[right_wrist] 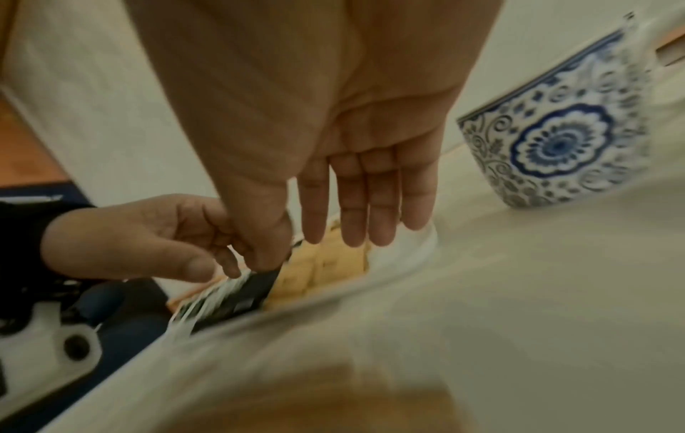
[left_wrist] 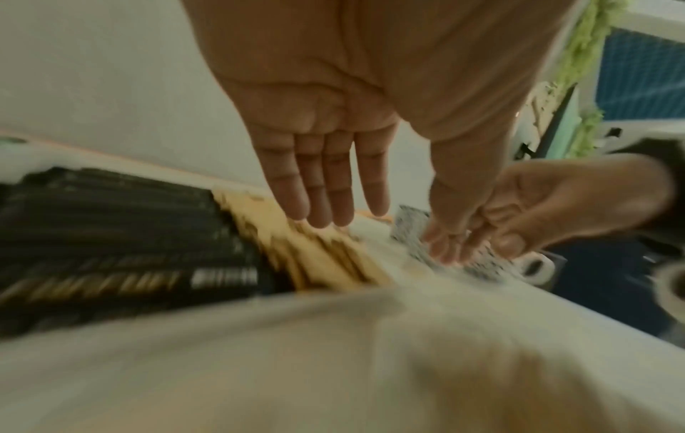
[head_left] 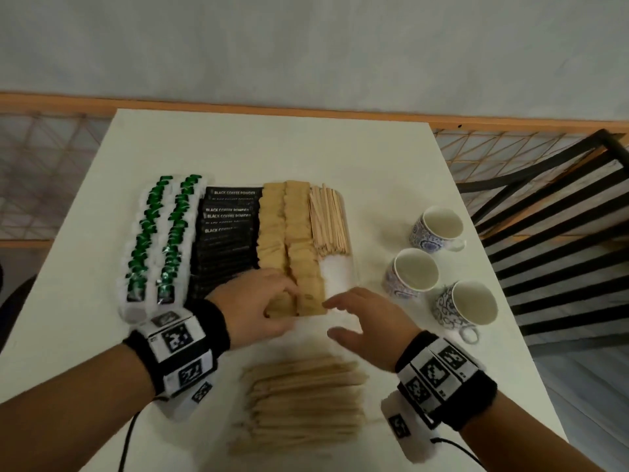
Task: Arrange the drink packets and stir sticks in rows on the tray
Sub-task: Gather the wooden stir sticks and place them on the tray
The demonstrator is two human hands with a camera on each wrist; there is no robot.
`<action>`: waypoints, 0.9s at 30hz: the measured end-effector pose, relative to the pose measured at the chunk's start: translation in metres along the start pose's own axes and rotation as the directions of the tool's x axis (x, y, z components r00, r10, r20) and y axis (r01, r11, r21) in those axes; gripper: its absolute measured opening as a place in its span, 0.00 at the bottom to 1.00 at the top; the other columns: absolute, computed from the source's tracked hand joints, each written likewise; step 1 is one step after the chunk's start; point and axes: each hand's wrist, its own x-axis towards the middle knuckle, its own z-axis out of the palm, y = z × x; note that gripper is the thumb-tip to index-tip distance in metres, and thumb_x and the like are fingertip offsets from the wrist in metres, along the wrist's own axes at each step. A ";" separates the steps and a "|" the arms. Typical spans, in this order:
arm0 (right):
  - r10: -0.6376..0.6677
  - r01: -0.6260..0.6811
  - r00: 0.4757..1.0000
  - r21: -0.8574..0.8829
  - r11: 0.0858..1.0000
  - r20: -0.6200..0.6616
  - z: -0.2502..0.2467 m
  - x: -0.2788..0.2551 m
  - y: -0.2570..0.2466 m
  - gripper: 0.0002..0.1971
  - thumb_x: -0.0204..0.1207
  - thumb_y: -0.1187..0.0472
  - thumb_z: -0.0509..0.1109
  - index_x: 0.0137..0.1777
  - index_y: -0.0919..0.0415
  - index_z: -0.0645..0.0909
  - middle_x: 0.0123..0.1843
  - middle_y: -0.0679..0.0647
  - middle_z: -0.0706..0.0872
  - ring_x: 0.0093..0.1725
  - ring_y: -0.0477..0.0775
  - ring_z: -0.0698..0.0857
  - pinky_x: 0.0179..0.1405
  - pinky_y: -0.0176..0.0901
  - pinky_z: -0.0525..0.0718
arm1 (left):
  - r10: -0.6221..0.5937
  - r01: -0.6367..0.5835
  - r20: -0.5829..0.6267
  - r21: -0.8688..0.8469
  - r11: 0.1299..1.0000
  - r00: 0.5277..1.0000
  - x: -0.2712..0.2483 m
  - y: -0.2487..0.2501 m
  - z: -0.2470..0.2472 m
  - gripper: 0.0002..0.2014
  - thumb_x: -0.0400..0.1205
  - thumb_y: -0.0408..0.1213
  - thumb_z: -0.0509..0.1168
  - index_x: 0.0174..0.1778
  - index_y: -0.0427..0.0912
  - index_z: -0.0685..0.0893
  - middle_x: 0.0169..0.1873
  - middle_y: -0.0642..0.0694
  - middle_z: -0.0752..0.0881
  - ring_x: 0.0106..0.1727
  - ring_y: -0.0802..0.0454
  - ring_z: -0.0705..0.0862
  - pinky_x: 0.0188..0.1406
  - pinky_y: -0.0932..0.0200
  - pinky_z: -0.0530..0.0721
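Observation:
A clear tray (head_left: 337,279) holds rows of green-and-white packets (head_left: 160,240), black coffee packets (head_left: 224,247) and tan packets (head_left: 286,233), with a bundle of wooden stir sticks (head_left: 328,221) at its far right. A loose pile of stir sticks (head_left: 299,407) lies on the table in front of the tray. My left hand (head_left: 272,301) hovers with straight fingers (left_wrist: 326,187) over the near end of the tan packets (left_wrist: 318,252), holding nothing. My right hand (head_left: 360,318) is open beside it, at the tray's bare near-right corner, fingers (right_wrist: 370,199) straight and empty.
Three blue-patterned cups (head_left: 439,226) (head_left: 413,272) (head_left: 468,306) stand on the white table to the right of the tray; one cup (right_wrist: 556,146) is close to my right hand. A black slatted chair (head_left: 561,216) stands past the table's right edge.

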 end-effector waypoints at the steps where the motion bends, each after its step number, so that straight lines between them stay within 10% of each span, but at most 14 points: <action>1: -0.020 0.021 0.998 -0.015 1.000 0.062 0.010 -0.012 0.001 0.27 0.74 0.42 0.70 0.72 0.41 0.71 0.68 0.43 0.76 0.66 0.44 0.75 0.67 0.45 0.76 | 0.000 -0.002 0.080 0.024 1.000 0.997 -0.018 -0.001 0.013 0.29 0.72 0.62 0.69 0.68 0.58 0.74 0.60 0.62 0.72 0.64 0.60 0.72 0.66 0.60 0.73; 7: -0.115 0.163 0.971 -0.225 0.961 0.212 0.064 -0.060 0.012 0.60 0.54 0.29 0.77 0.82 0.44 0.49 0.84 0.49 0.52 0.83 0.53 0.52 0.81 0.45 0.50 | -0.096 0.033 0.211 0.285 0.958 0.973 -0.081 0.002 0.076 0.60 0.59 0.72 0.72 0.82 0.50 0.51 0.80 0.50 0.55 0.79 0.50 0.56 0.79 0.59 0.52; 12: -0.086 0.162 0.977 -0.408 0.898 0.196 0.084 -0.063 0.009 0.69 0.46 0.25 0.76 0.81 0.42 0.36 0.86 0.53 0.44 0.84 0.60 0.45 0.81 0.61 0.49 | -0.139 0.070 0.151 0.393 0.917 0.979 -0.086 0.013 0.096 0.64 0.62 0.70 0.70 0.83 0.47 0.38 0.82 0.47 0.45 0.82 0.46 0.47 0.81 0.53 0.45; 20: -0.046 0.123 0.981 -0.424 0.897 0.186 0.084 -0.061 0.006 0.70 0.48 0.25 0.75 0.84 0.50 0.39 0.86 0.50 0.43 0.84 0.56 0.45 0.81 0.56 0.50 | -0.135 0.084 0.108 0.384 0.919 0.985 -0.079 0.020 0.102 0.60 0.63 0.69 0.70 0.82 0.46 0.47 0.77 0.48 0.55 0.77 0.47 0.57 0.78 0.52 0.60; 27: -0.033 0.044 0.998 -0.232 0.972 0.050 0.063 -0.049 0.000 0.45 0.68 0.40 0.75 0.82 0.50 0.58 0.79 0.50 0.66 0.78 0.54 0.65 0.76 0.50 0.66 | -0.124 0.113 0.007 0.359 0.926 0.992 -0.060 0.018 0.095 0.36 0.75 0.61 0.64 0.75 0.48 0.64 0.66 0.49 0.71 0.65 0.48 0.71 0.63 0.52 0.74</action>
